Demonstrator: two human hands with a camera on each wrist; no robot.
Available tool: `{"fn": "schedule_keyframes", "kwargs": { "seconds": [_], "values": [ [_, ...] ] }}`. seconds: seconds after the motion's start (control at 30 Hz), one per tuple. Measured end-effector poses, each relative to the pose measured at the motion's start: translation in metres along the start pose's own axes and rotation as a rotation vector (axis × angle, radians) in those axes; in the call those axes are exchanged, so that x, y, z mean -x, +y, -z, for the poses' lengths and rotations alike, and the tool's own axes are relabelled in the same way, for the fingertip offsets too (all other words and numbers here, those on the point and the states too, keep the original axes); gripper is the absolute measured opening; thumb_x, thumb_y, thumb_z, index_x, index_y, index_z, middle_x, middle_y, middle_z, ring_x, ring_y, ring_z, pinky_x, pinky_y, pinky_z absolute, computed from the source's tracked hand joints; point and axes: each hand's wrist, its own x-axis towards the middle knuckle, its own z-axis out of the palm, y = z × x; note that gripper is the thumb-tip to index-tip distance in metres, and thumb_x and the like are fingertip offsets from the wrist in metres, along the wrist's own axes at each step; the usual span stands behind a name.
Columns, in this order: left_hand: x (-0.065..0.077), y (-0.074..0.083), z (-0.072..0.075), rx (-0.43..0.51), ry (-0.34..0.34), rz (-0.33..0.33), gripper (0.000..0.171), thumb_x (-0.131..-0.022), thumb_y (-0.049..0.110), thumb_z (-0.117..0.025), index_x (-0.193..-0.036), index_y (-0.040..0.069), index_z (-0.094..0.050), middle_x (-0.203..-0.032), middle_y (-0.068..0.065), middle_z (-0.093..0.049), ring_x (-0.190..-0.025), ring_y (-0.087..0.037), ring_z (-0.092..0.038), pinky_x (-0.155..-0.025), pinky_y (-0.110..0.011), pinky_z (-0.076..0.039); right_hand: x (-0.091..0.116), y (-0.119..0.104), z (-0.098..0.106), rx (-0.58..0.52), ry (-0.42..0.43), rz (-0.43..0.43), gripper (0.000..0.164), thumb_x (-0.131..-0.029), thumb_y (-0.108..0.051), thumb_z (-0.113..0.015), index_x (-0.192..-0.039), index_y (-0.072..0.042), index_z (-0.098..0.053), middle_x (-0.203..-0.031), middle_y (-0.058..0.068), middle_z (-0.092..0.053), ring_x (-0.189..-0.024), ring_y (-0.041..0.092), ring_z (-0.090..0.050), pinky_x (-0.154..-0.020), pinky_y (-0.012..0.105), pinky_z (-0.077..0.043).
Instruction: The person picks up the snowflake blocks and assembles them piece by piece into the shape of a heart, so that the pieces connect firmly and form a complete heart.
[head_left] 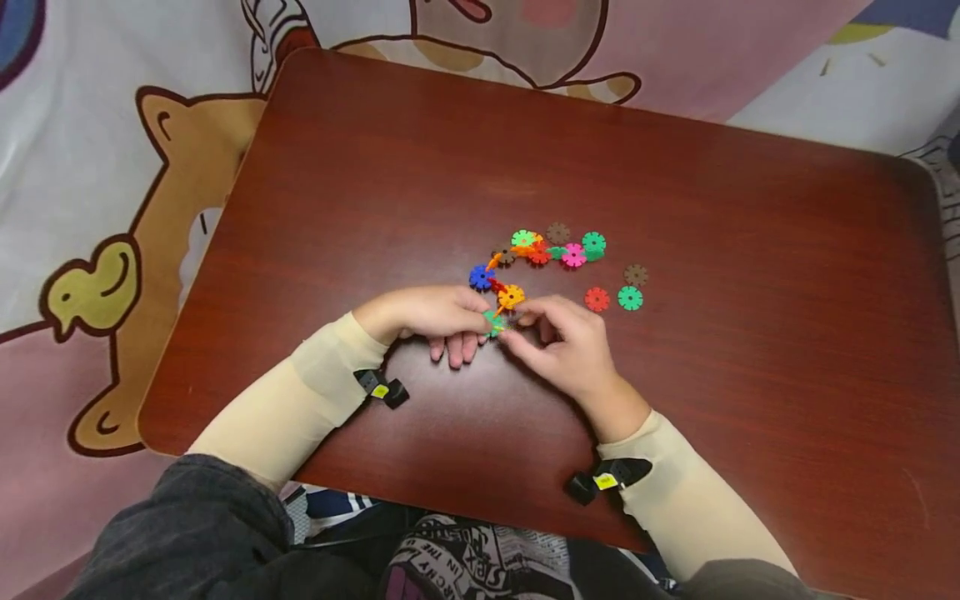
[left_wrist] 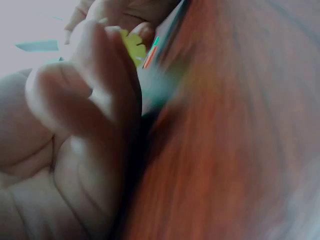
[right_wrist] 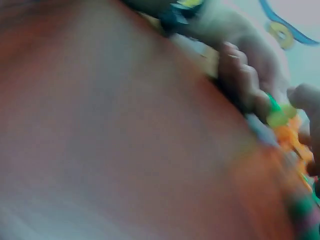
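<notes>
My left hand (head_left: 442, 317) pinches a green notched plastic disc (head_left: 492, 321) at the near end of a chain of interlocked discs. Facing it, my right hand (head_left: 566, 342) has thumb and index finger curled at a yellow disc (right_wrist: 281, 116), which meets the green one. The left wrist view also shows that yellow disc (left_wrist: 134, 48), partly behind the left fingers. Beyond the hands, the chain bends through an orange disc (head_left: 512, 297) and a blue disc (head_left: 482, 277), then runs right to a pink disc (head_left: 573, 255). Fingers hide part of the joint.
Right of the chain lie a loose red disc (head_left: 597, 299), a green disc (head_left: 630, 298) and a brown disc (head_left: 636, 275). Another brown disc (head_left: 558, 232) lies just behind the chain. The reddish-brown table (head_left: 750, 333) meets a cartoon-printed covering (head_left: 187, 158) at its back and left.
</notes>
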Motion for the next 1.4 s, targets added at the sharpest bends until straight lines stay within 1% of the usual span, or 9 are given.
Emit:
{"fn": "schedule_keyframes", "kwargs": {
  "seconds": [0.17,0.33,0.57,0.67,0.9,0.97,1.1,1.23,1.4],
  "values": [
    [0.002,-0.003,0.004,0.156,0.015,0.031,0.021,-0.109,0.016,-0.054,-0.121,0.0,-0.059,-0.094,-0.02,-0.075,-0.075,-0.025,-0.078,-0.053,-0.03,-0.061,-0.003,0.025,0.039,0.35,0.1,-0.11,0.034,-0.092,-0.036,-0.076,-0.093,-0.002,-0.077,-0.083,0.011,-0.071,-0.076,0.029,-0.063,-0.074,0.042,-0.05],
    [0.002,-0.004,0.006,0.225,0.032,0.042,0.023,-0.108,0.016,-0.054,-0.125,0.002,-0.056,-0.11,-0.024,-0.077,-0.089,-0.031,-0.079,-0.059,-0.034,-0.064,-0.002,0.038,0.068,0.623,0.014,-0.314,0.038,-0.087,-0.039,-0.072,-0.096,-0.003,-0.074,-0.093,0.017,-0.068,-0.09,0.042,-0.058,-0.082,0.056,-0.049],
    [-0.001,-0.004,0.011,0.29,0.013,0.034,0.01,-0.104,0.011,-0.051,-0.105,0.001,-0.054,-0.117,-0.025,-0.076,-0.098,-0.033,-0.078,-0.066,-0.037,-0.065,-0.006,0.024,0.073,0.591,-0.258,-0.535,0.038,-0.096,-0.037,-0.072,-0.108,-0.002,-0.063,-0.112,0.021,-0.058,-0.11,0.05,-0.047,-0.09,0.067,-0.035],
    [-0.002,-0.004,0.013,0.304,0.002,0.029,0.012,-0.104,0.012,-0.051,-0.105,0.001,-0.054,-0.119,-0.025,-0.075,-0.098,-0.033,-0.078,-0.068,-0.037,-0.065,-0.007,0.02,0.069,0.546,-0.275,-0.552,0.034,-0.099,-0.031,-0.074,-0.107,-0.001,-0.059,-0.113,0.022,-0.056,-0.112,0.051,-0.044,-0.088,0.067,-0.032],
    [0.001,-0.005,0.014,0.322,-0.001,0.034,0.023,-0.105,0.012,-0.051,-0.123,-0.001,-0.057,-0.115,-0.025,-0.076,-0.094,-0.031,-0.079,-0.067,-0.037,-0.065,-0.003,0.017,0.041,0.346,-0.134,-0.216,0.024,-0.093,-0.002,-0.08,-0.105,-0.001,-0.061,-0.09,0.013,-0.064,-0.081,0.03,-0.06,-0.076,0.041,-0.049],
    [0.001,-0.005,0.014,0.327,-0.003,0.032,0.022,-0.105,0.012,-0.052,-0.123,-0.001,-0.057,-0.113,-0.025,-0.076,-0.094,-0.031,-0.079,-0.067,-0.037,-0.065,0.0,0.01,0.03,0.199,-0.087,-0.201,0.025,-0.09,0.001,-0.083,-0.106,-0.001,-0.064,-0.086,0.009,-0.068,-0.071,0.02,-0.061,-0.066,0.03,-0.051],
    [0.001,-0.006,0.015,0.33,-0.013,0.024,0.016,-0.107,0.012,-0.053,-0.118,0.001,-0.056,-0.112,-0.024,-0.076,-0.095,-0.032,-0.078,-0.068,-0.038,-0.066,0.004,-0.007,0.012,-0.215,-0.06,-0.334,0.02,-0.089,0.007,-0.08,-0.102,0.003,-0.066,-0.08,0.01,-0.072,-0.064,0.015,-0.066,-0.06,0.021,-0.056],
    [0.0,-0.008,0.016,0.331,-0.025,0.026,0.011,-0.109,0.012,-0.053,-0.116,0.003,-0.055,-0.112,-0.024,-0.076,-0.095,-0.033,-0.078,-0.07,-0.04,-0.066,0.005,-0.018,0.005,-0.598,-0.097,-0.547,0.017,-0.092,0.015,-0.071,-0.101,0.011,-0.058,-0.082,0.018,-0.07,-0.064,0.019,-0.073,-0.059,0.029,-0.063],
    [-0.001,-0.009,0.017,0.313,-0.038,0.022,0.012,-0.109,0.011,-0.053,-0.117,0.002,-0.055,-0.114,-0.024,-0.075,-0.097,-0.033,-0.078,-0.072,-0.041,-0.066,0.003,-0.017,0.006,-0.772,-0.138,-0.656,0.02,-0.096,0.015,-0.068,-0.106,0.014,-0.052,-0.091,0.019,-0.07,-0.069,0.022,-0.076,-0.062,0.036,-0.065]
  ]
}}
